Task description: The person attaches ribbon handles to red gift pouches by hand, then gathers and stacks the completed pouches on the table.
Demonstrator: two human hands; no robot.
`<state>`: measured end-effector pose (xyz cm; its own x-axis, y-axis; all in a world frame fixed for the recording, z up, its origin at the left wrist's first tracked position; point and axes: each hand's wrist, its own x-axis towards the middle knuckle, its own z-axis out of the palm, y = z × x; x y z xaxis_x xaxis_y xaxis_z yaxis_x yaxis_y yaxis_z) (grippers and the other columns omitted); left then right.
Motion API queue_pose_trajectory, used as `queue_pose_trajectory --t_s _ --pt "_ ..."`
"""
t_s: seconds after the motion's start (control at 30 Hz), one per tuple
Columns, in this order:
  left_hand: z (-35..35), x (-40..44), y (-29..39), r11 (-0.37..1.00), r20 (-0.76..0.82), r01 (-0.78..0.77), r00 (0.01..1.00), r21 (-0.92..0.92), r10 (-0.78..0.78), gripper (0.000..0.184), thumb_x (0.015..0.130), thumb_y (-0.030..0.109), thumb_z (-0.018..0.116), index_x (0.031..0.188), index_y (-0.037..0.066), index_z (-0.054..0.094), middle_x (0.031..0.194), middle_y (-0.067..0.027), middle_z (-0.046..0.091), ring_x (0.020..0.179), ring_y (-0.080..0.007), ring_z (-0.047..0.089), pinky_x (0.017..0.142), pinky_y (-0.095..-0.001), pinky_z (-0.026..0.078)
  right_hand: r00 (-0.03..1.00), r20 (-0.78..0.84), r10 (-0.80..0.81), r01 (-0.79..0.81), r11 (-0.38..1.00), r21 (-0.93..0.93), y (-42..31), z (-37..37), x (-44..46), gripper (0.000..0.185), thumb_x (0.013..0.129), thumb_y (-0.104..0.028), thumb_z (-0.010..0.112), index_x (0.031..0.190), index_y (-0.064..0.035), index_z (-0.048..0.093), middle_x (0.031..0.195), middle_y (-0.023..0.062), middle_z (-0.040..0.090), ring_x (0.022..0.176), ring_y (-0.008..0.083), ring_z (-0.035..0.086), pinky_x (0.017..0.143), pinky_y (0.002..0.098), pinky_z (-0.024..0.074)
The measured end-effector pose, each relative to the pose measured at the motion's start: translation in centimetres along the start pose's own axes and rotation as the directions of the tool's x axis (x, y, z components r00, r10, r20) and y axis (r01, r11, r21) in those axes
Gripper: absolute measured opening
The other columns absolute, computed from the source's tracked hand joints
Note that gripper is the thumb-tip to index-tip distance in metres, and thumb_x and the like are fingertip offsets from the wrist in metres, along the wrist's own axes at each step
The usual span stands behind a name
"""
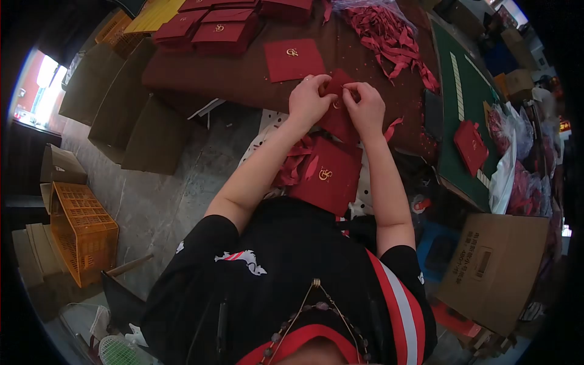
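Observation:
My left hand (311, 101) grips the left edge of a red paper bag (339, 123) with a gold emblem, its thumb on the front. My right hand (366, 108) is closed in a pinch at the bag's upper right side; anything small between those fingertips is too small to make out. The bag is held at the table's near edge. Below it, another red bag (328, 176) with a gold emblem rests on my lap, beside loose red ribbons (297, 165). A flat red bag (294, 60) lies on the table just beyond my left hand.
Stacked red bags (225, 29) stand at the back of the brown-covered table (213, 70). A ribbon pile (389, 36) lies at back right. Right of it, a green board (453, 118) bears a red bag (470, 148). Cardboard boxes (490, 267) and an orange crate (85, 231) flank me.

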<state>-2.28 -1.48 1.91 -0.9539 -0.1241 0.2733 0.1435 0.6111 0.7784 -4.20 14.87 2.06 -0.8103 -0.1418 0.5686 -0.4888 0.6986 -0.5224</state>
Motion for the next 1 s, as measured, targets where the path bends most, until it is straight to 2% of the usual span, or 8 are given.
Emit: queue_pose_trajectory --t_s 0.13,0.2,0.3,0.53,0.67,0.73,0.93,1.0 --pt "0.7 -0.9 -0.3 0.994 -0.080 -0.075 0.994 -0.074 0.069 0.044 0.075 0.019 0.079 0.115 0.009 0.068 0.098 -0.0106 0.066 0.091 -0.0284 0.067 0.080 -0.0374 0.053 0.986 -0.023 -0.164 0.161 0.982 -0.095 -0.6 -0.1 0.2 0.009 0.082 -0.015 0.070 0.087 -0.0071 0.068 0.087 0.0088 0.067 0.082 0.0304 0.064 0.074 0.0422 0.0516" --pt "1.0 -1.3 -0.3 0.984 -0.181 -0.165 0.972 -0.073 0.150 0.040 0.075 0.014 0.077 0.113 0.006 0.068 0.097 -0.0124 0.065 0.091 -0.0299 0.066 0.080 -0.0378 0.053 0.987 -0.018 -0.157 0.154 0.983 -0.100 -1.0 -0.2 0.1 0.009 0.082 -0.015 0.070 0.086 -0.0066 0.068 0.087 0.0093 0.067 0.082 0.0305 0.064 0.074 0.0423 0.0516" --pt "1.1 -1.6 0.0 0.978 -0.207 -0.193 0.963 -0.073 0.175 0.036 0.076 0.010 0.075 0.110 0.004 0.068 0.098 -0.0134 0.064 0.092 -0.0310 0.065 0.080 -0.0386 0.053 0.991 -0.008 -0.133 0.132 0.989 -0.070 -1.6 -0.2 0.0 0.009 0.082 -0.014 0.069 0.085 -0.0058 0.067 0.087 0.0100 0.067 0.082 0.0308 0.064 0.074 0.0424 0.0515" --pt "1.2 -2.4 0.7 0.974 -0.203 -0.217 0.958 -0.063 0.201 0.034 0.078 0.007 0.072 0.111 0.004 0.066 0.098 -0.0147 0.063 0.092 -0.0332 0.064 0.080 -0.0409 0.052 0.999 -0.037 -0.033 0.034 0.999 0.016 -1.7 -0.1 -0.2 0.009 0.083 -0.014 0.069 0.085 -0.0057 0.066 0.085 0.0104 0.067 0.081 0.0314 0.064 0.073 0.0432 0.0512" --pt "1.5 -2.5 0.6 0.975 -0.180 -0.198 0.967 -0.100 0.178 0.036 0.078 0.008 0.072 0.114 0.004 0.065 0.099 -0.0153 0.063 0.093 -0.0341 0.064 0.080 -0.0416 0.052 0.997 -0.047 -0.060 0.059 0.998 -0.015 -1.4 -0.2 0.1 0.009 0.083 -0.013 0.069 0.085 -0.0057 0.066 0.085 0.0103 0.066 0.080 0.0312 0.063 0.073 0.0430 0.0510" --pt "1.6 -2.4 0.7 0.977 -0.178 -0.188 0.969 -0.100 0.169 0.036 0.079 0.008 0.072 0.114 0.004 0.065 0.099 -0.0155 0.063 0.094 -0.0343 0.064 0.080 -0.0418 0.052 0.982 -0.048 -0.185 0.182 0.982 -0.053 -1.4 -0.6 0.1 0.008 0.083 -0.013 0.069 0.085 -0.0055 0.066 0.085 0.0103 0.065 0.080 0.0312 0.062 0.073 0.0426 0.0506" --pt "2.1 -2.7 0.5 0.977 -0.191 -0.189 0.967 -0.094 0.168 0.040 0.080 0.010 0.071 0.119 0.006 0.064 0.102 -0.0175 0.063 0.095 -0.0352 0.063 0.081 -0.0417 0.052 0.990 -0.010 -0.138 0.138 0.989 -0.047 -2.1 -1.0 -0.8 0.009 0.083 -0.013 0.068 0.087 -0.0053 0.066 0.086 0.0104 0.066 0.081 0.0316 0.062 0.074 0.0426 0.0508" --pt "2.0 -3.1 0.5 0.976 -0.191 -0.216 0.960 -0.037 0.205 0.042 0.080 0.011 0.071 0.121 0.006 0.064 0.105 -0.0181 0.062 0.096 -0.0356 0.063 0.081 -0.0419 0.052 0.992 -0.016 -0.123 0.123 0.992 -0.017 -1.9 -0.8 -0.9 0.009 0.083 -0.013 0.068 0.087 -0.0053 0.066 0.086 0.0105 0.066 0.080 0.0319 0.062 0.074 0.0432 0.0507"
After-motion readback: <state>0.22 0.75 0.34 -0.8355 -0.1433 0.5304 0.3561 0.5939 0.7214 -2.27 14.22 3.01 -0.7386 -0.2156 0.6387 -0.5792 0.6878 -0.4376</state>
